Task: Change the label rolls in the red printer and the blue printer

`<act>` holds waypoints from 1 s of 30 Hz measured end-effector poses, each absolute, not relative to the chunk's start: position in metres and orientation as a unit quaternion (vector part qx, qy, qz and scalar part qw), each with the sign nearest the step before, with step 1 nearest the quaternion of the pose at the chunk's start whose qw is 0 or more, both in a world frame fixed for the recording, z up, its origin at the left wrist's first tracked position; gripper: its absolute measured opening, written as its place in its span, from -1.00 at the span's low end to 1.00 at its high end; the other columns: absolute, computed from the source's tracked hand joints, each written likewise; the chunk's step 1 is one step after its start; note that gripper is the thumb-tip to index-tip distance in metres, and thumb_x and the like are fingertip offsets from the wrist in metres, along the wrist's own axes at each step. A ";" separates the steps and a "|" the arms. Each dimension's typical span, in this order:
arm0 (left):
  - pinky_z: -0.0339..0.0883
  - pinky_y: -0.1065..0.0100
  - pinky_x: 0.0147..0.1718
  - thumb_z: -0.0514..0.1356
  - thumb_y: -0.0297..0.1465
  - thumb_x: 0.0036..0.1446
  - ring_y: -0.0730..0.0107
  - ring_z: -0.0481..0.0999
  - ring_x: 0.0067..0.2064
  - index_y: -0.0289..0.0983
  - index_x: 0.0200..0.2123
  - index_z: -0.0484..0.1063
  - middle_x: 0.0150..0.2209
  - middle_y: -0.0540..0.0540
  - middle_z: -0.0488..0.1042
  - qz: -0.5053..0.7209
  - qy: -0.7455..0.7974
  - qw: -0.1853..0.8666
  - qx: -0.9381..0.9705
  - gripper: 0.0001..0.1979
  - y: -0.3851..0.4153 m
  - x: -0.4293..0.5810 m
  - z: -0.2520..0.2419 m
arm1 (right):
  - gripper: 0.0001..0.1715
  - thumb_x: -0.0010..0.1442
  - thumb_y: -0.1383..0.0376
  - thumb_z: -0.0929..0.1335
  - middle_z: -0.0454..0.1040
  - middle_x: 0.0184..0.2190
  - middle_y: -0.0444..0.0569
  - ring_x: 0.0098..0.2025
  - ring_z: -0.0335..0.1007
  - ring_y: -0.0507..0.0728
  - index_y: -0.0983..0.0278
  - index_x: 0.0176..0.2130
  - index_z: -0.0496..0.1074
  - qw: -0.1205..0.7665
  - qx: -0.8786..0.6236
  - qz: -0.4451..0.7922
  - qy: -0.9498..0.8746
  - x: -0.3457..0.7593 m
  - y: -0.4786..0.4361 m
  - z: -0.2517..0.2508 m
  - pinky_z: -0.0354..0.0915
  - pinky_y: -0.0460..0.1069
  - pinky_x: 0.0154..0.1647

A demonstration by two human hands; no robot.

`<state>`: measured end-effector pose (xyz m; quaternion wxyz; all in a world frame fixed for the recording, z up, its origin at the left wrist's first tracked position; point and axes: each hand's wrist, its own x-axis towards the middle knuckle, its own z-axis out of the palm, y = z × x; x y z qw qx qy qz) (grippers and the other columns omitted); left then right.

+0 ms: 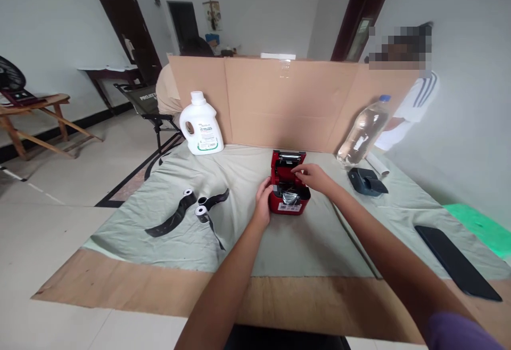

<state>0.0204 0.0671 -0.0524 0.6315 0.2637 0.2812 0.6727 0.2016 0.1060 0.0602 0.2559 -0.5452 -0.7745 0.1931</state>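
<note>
A small red label printer (287, 208) stands on the cloth with its lid (288, 159) raised. In its bay sits a shiny, dark, silvery wrapped piece (291, 196), whose kind I cannot make out. My left hand (263, 199) is closed around the printer's left side. My right hand (315, 177) reaches in from the right, its thumb and fingertips close together in front of the lid's inner side; whatever they pinch, if anything, is too small to tell. Left of the printer lie three rolls, one a paper roll (203, 213), with dark strips trailing from them.
A white detergent jug (203, 129) and a large clear bottle (365, 131) stand before a cardboard screen (283, 105). A dark handheld device (367, 181) lies at right, a black phone-like slab (457, 262) near the front edge. A person (415, 94) is behind the screen's right end.
</note>
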 end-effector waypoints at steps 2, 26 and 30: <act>0.24 0.14 0.24 0.36 -0.25 0.04 0.10 0.47 0.21 -0.23 0.12 0.49 0.15 -0.17 0.53 0.672 0.275 0.636 0.259 -0.46 0.069 0.021 -0.055 | -0.70 0.04 0.37 0.35 0.66 -0.31 -0.04 -0.26 0.55 0.18 0.22 -0.24 0.64 0.099 -0.534 0.195 -0.817 0.184 0.129 0.070 0.40 0.01 -0.17; 0.30 0.10 0.15 0.36 -0.27 0.01 0.06 0.51 0.09 -0.22 -0.06 0.56 -0.01 -0.16 0.59 0.667 0.265 0.659 0.225 -0.61 0.068 0.019 -0.039 | -0.55 0.05 0.26 0.38 0.49 -0.50 -0.11 -0.52 0.37 0.05 0.28 -0.03 0.42 0.256 -0.525 0.260 -0.769 -0.018 0.147 0.097 0.23 -0.08 -0.49; 0.33 0.11 0.09 0.31 -0.25 0.11 0.05 0.48 0.10 -0.22 -0.08 0.55 -0.01 -0.22 0.57 0.661 0.254 0.669 0.225 -0.69 0.070 0.019 -0.041 | -0.61 0.08 0.27 0.37 0.54 -0.22 -0.04 -0.23 0.43 0.17 0.22 -0.05 0.38 0.268 -0.494 0.163 -0.811 -0.076 0.170 0.053 0.32 -0.02 -0.28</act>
